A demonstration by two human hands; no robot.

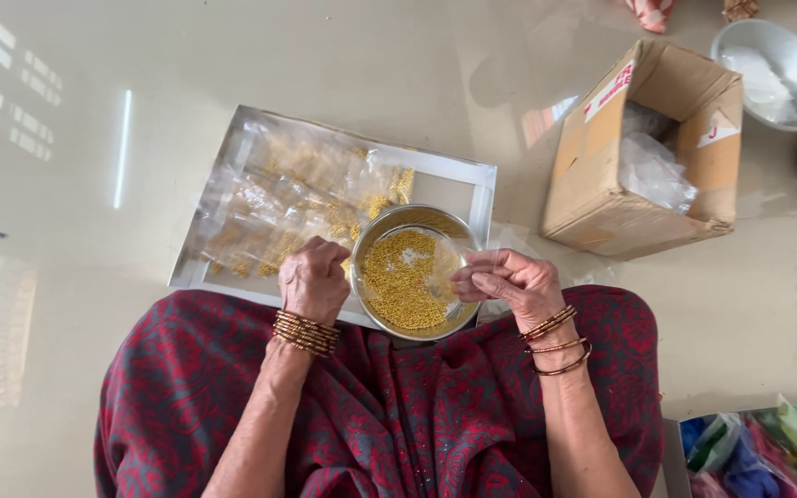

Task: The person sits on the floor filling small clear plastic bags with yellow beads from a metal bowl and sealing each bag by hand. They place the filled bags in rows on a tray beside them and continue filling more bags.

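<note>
A round steel bowl (387, 224) full of small golden beads rests at my lap, on the near edge of a flat white tray (472, 177). My left hand (314, 278) is closed, fingers curled down at the bowl's left rim, over the packets; what it grips is hidden. My right hand (511, 281) pinches a small clear plastic pouch (449, 261) held over the beads at the bowl's right side. Several clear packets of golden beads (279, 198) lie in the tray beyond my left hand.
An open cardboard box (640, 152) with clear plastic bags inside stands to the right on the glossy floor. A steel basin (772, 74) sits behind it. Coloured packets in a tray (758, 447) lie at the bottom right corner. My lap is covered by dark red patterned cloth (398, 406).
</note>
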